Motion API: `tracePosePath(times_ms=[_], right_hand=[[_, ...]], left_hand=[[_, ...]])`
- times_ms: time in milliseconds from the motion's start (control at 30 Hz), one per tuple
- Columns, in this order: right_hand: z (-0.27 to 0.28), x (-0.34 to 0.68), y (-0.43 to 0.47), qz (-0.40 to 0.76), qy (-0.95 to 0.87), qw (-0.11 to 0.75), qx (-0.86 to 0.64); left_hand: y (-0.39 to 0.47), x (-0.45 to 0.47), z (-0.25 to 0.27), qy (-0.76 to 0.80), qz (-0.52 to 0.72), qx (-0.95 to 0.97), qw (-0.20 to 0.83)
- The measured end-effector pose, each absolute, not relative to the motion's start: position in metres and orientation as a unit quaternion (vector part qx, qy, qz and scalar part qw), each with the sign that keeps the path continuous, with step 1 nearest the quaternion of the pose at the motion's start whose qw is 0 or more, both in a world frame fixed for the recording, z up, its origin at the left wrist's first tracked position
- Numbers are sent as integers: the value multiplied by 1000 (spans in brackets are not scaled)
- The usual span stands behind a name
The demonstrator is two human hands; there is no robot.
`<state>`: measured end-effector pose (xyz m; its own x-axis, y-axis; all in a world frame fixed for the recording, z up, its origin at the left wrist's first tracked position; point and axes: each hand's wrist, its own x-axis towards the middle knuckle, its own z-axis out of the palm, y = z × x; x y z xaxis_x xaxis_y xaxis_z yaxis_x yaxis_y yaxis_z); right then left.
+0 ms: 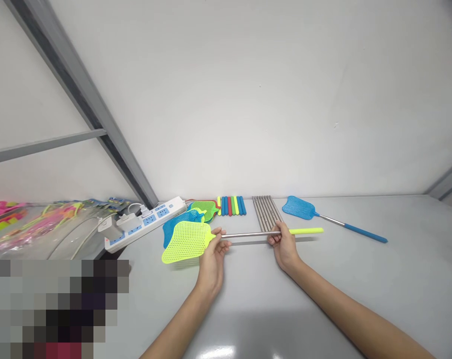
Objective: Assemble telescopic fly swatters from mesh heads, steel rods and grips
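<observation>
Both hands hold a yellow-green fly swatter (pixel 188 240) level above the grey table. My left hand (pixel 213 254) grips it at the neck, where the perforated head meets the metal rod. Further along, my right hand (pixel 284 248) closes on the rod beside the yellow-green handle (pixel 307 231). Behind my right hand lies a row of metal rods (pixel 265 212). Left of those rods are several coloured handles (pixel 232 205) in blue, red and yellow-green. Blue, green and red swatter heads (pixel 181 224) overlap behind the held one. A blue fly swatter (pixel 299 207) rests at the right.
A white power strip (pixel 147 224) with plugs and cables stands at the left of the grey table (pixel 341 294). Beyond it lie plastic bags (pixel 42 227) with colourful contents. A white wall (pixel 263 99) and a grey metal frame (pixel 87 104) bound the back and left.
</observation>
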<state>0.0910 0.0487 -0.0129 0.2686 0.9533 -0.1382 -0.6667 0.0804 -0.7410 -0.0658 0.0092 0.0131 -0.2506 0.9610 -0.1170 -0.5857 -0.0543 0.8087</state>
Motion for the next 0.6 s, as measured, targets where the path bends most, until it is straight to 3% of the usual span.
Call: tracePosePath(times_ms=[267,600], right_hand=[[-16,92,49,570,-192,713,-361],[-18,92,50,564,-191,719,-359]], left_hand=[[8,-62,16,416,692,297,509],[6,-61,17,389,705,272,528]])
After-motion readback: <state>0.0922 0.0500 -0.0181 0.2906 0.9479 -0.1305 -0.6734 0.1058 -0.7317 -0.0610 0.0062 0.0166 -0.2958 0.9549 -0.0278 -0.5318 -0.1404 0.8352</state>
